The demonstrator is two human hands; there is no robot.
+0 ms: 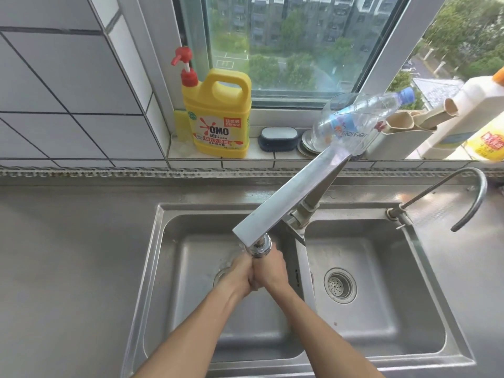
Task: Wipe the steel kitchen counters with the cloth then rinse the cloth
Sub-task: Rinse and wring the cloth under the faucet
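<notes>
Head view shows left hand (240, 274) and right hand (270, 271) pressed together under the faucet (286, 197) spout, over the left sink (163, 255) basin, likely for rinsing; fingers curl inward; the cloth is not visible, perhaps bunched between them; grip cannot be told.

I see both hands pressed together under the faucet head (258, 248), over the left sink basin (174, 268): left hand (238, 276), right hand (270, 271). Can't make out a cloth between them. Steel worktop (68, 255) surrounds the sink. Yellow OMO detergent jug (218, 115) upright on the windowsill.
</notes>
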